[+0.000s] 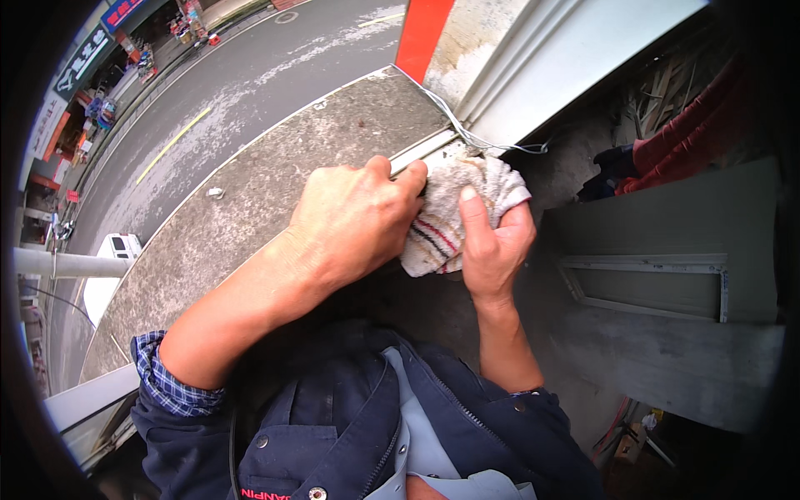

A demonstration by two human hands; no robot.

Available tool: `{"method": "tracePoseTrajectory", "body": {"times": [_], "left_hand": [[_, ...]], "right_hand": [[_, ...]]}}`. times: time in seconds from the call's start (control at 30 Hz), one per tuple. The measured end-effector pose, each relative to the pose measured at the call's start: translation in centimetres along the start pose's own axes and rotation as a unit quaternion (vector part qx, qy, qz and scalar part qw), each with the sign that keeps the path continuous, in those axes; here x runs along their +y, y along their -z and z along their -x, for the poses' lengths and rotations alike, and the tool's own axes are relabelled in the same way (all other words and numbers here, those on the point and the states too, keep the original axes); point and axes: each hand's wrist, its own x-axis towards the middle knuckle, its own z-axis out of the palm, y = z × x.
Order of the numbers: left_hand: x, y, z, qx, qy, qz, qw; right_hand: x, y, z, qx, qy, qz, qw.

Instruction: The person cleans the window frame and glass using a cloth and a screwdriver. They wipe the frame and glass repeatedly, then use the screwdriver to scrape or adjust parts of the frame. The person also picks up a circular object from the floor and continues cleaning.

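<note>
My right hand (496, 246) is closed on a crumpled, dirty white cloth (479, 187) with red and dark stripes, thumb on top and fingers beneath. The cloth rests against the corner where a white window frame track (429, 150) meets the upright white frame (575, 58). My left hand (354, 212) lies across the track just left of the cloth, its fingers curled down. What those fingers close around is hidden under the hand. A loop of thin pale wire (454, 117) runs past the corner, above the cloth.
Outside lies a stained concrete ledge (275, 183), with a street (200, 125) and a white van (117, 258) far below. Indoors to the right are a grey-green board (667, 225), a rectangular white frame (642, 267) and a person's red-trousered leg (683, 133).
</note>
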Motion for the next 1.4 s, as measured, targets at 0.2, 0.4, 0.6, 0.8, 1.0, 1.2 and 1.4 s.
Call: {"method": "tracePoseTrajectory", "body": {"times": [0.2,0.4,0.6,0.8,1.0,1.2,1.4], "left_hand": [[0.9,2.6,3.3,0.003,-0.018,-0.005,1.000],[4.0,2.4,9.0,-0.018,0.052,-0.011,0.998],[4.9,-0.9,19.3,0.107,0.233,0.113,0.960],[7.0,-2.9,28.7,0.186,0.360,0.143,0.903],[8.3,-2.9,33.8,0.265,0.407,0.193,0.853],[9.0,-3.3,40.7,0.325,0.428,0.179,0.824],[9.1,-3.5,50.5,0.391,0.473,0.195,0.766]], "right_hand": [[3.8,1.6,0.4,0.019,0.012,-0.064,0.998],[6.1,2.7,3.0,-0.029,0.002,-0.157,0.987],[6.0,1.5,4.3,-0.116,0.046,-0.207,0.970],[4.5,-1.1,7.2,-0.188,0.097,-0.211,0.954],[-0.2,-5.7,11.4,-0.282,0.200,-0.249,0.905],[-4.8,-14.2,16.9,-0.284,0.436,-0.084,0.850],[-7.6,-21.4,24.3,-0.271,0.516,-0.073,0.809]]}}
